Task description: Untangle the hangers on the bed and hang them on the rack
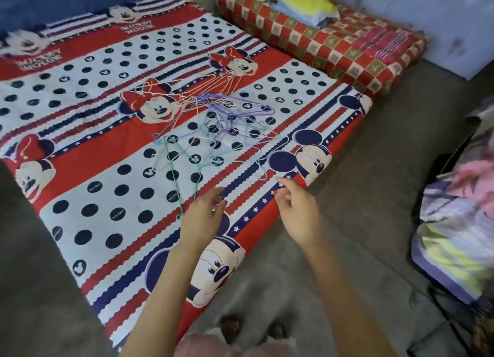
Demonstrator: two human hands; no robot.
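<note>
Just one view here, a wide-angle head cam looking forward and steeply down from standing height at the near corner of the bed (112,169), with lines bending toward the frame edges. The bed runs away to the upper left, the bare floor (361,169) lies right of the bed, and both forearms come in from the bottom edge just in front of the bed, so it's fairly close in.

Bare forearms, no sleeves; pink garment (235,347) at the waist.
</note>
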